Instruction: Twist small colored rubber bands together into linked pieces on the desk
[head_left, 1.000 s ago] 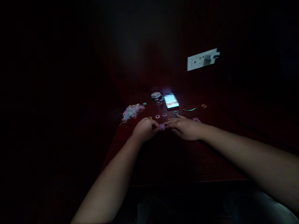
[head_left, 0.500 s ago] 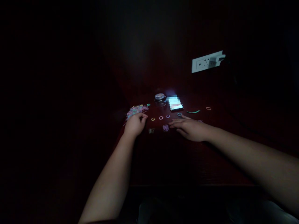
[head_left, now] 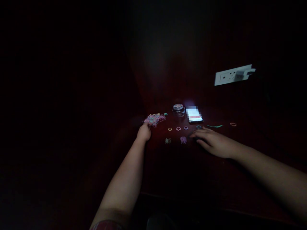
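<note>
My left hand (head_left: 144,132) is at the near left edge of a heap of small coloured rubber bands (head_left: 157,118). Its thumb shows, but its other fingers are mostly hidden. To the right, my right hand (head_left: 217,142) rests on the dark red table with fingers stretched and apart, holding nothing. Just left of its fingertips lies a small purple bunch of bands (head_left: 183,140). Farther left sits a pale yellowish bunch (head_left: 168,140). Behind them runs a row of single bands: a yellow ring (head_left: 170,129), a pink ring (head_left: 178,129), a purple ring (head_left: 185,128) and a blue ring (head_left: 199,127).
A clear lidded jar (head_left: 178,110) stands behind the row, beside a lit phone (head_left: 195,115). A green strip (head_left: 215,126) and an orange ring (head_left: 233,124) lie to the right. The wall holds a white socket panel (head_left: 227,76) with a plug in it.
My left hand has left the purple bunch and moved left to the heap of rubber bands. The right hand stays beside the purple bunch. The view has shifted, moving everything rightward and down.
</note>
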Tool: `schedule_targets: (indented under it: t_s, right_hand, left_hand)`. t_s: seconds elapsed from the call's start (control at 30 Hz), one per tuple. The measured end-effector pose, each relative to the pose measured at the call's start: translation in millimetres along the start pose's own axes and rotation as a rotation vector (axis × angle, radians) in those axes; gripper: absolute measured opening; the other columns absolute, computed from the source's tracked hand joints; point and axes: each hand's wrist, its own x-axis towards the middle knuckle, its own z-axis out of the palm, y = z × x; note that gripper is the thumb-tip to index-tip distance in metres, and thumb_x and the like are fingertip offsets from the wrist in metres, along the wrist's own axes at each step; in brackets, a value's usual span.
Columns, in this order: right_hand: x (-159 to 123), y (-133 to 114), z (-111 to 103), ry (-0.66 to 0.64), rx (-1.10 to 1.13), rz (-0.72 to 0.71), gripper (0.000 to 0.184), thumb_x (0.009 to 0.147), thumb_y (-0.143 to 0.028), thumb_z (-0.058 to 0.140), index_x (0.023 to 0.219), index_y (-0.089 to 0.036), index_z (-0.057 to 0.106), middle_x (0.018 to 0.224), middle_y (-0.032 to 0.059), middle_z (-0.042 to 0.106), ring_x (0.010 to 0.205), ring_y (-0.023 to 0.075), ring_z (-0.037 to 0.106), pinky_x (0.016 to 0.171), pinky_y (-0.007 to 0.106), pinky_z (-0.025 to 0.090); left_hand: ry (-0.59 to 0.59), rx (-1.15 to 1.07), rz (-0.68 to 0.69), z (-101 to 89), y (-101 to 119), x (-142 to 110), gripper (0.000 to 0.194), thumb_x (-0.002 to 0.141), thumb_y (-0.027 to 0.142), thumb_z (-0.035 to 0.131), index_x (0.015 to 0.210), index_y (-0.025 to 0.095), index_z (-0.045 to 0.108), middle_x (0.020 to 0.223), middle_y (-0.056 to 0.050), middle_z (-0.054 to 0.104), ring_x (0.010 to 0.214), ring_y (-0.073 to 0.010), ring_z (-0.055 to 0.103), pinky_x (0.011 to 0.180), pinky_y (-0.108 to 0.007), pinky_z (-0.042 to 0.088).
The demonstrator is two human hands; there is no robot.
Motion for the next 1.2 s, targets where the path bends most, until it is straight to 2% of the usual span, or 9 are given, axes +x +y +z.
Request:
schedule_targets:
  t_s: [0.23, 0.5, 0.6, 0.7, 0.83, 0.97, 1.07, 1.2]
  right_hand:
    - [0, -1, -1, 0.014, 0.013, -0.004, 0.029, 0.09, -0.025, 0.045, 0.112, -0.023, 0.064, 0.11, 0.007, 0.068, 0.109, 0.026, 0.06, 0.109, 0.054, 0.035]
    - [0, -1, -1, 0.0, 0.006, -0.007, 0.029, 0.091, -0.025, 0.044, 0.112, -0.022, 0.064, 0.109, 0.0077, 0.068, 0.107, 0.026, 0.06, 0.107, 0.054, 0.037]
    - [1, 0, -1, -0.001, 0.012, -0.006, 0.029, 0.091, -0.025, 0.044, 0.112, -0.022, 0.064, 0.11, 0.0079, 0.067, 0.107, 0.0257, 0.06, 0.106, 0.053, 0.038]
    - [1, -1, -1, 0.015, 0.016, -0.016, 0.028, 0.091, -0.025, 0.045, 0.112, -0.022, 0.064, 0.109, 0.008, 0.067, 0.105, 0.0252, 0.06, 0.105, 0.053, 0.039]
    - [2, -3, -1, 0.045, 0.009, -0.024, 0.027, 0.09, -0.023, 0.047, 0.11, -0.022, 0.065, 0.107, 0.0073, 0.068, 0.104, 0.0247, 0.061, 0.104, 0.051, 0.04]
    - [3, -5, -2, 0.072, -0.014, -0.022, 0.025, 0.087, -0.023, 0.052, 0.108, -0.021, 0.065, 0.105, 0.0078, 0.069, 0.103, 0.0251, 0.062, 0.104, 0.051, 0.04]
    - [5, -4, -1, 0.124, -0.037, -0.009, 0.026, 0.085, -0.024, 0.056, 0.109, -0.02, 0.065, 0.107, 0.0089, 0.069, 0.103, 0.0254, 0.062, 0.101, 0.048, 0.042]
    - [7, -5, 1, 0.227, -0.025, 0.0, 0.025, 0.084, -0.024, 0.059, 0.108, -0.02, 0.065, 0.106, 0.008, 0.069, 0.101, 0.024, 0.062, 0.095, 0.042, 0.046]
  left_hand:
    - [-0.067, 0.018, 0.08, 1.2, 2, 1, 0.03, 0.083, 0.01, 0.052, 0.103, 0.019, 0.072, 0.11, -0.011, 0.072, 0.106, -0.0242, 0.065, 0.1, -0.032, 0.045]
    - [-0.06, 0.011, 0.043, 0.3, 2, 3, 0.03, 0.08, 0.012, 0.056, 0.102, 0.02, 0.074, 0.108, -0.011, 0.073, 0.106, -0.024, 0.065, 0.1, -0.032, 0.044]
    - [-0.021, -0.023, 0.012, -1.1, 1, 4, 0.023, 0.08, 0.018, 0.059, 0.098, 0.02, 0.074, 0.103, -0.01, 0.074, 0.098, -0.0236, 0.068, 0.094, -0.033, 0.047]
    - [0.004, -0.08, -0.008, -1.5, 2, 4, 0.017, 0.081, 0.025, 0.062, 0.092, 0.018, 0.073, 0.091, -0.008, 0.074, 0.084, -0.0198, 0.069, 0.083, -0.03, 0.051]
    - [0.029, -0.2, 0.025, 0.1, 9, 0, 0.015, 0.081, 0.027, 0.062, 0.089, 0.016, 0.069, 0.084, -0.006, 0.072, 0.075, -0.0147, 0.067, 0.075, -0.025, 0.053]
    - [0.067, -0.497, 0.133, 5.1, 30, -11, 0.017, 0.08, 0.029, 0.065, 0.087, 0.014, 0.063, 0.08, -0.005, 0.068, 0.068, -0.012, 0.064, 0.069, -0.024, 0.053]
    - [0.026, -0.648, 0.216, 8.9, 57, -23, 0.02, 0.079, 0.032, 0.068, 0.086, 0.015, 0.06, 0.078, -0.004, 0.066, 0.068, -0.0113, 0.062, 0.066, -0.024, 0.052]
    - [-0.017, -0.74, 0.322, 9.6, 98, -44, 0.019, 0.079, 0.031, 0.069, 0.085, 0.016, 0.058, 0.08, -0.004, 0.067, 0.071, -0.0125, 0.064, 0.064, -0.023, 0.052]
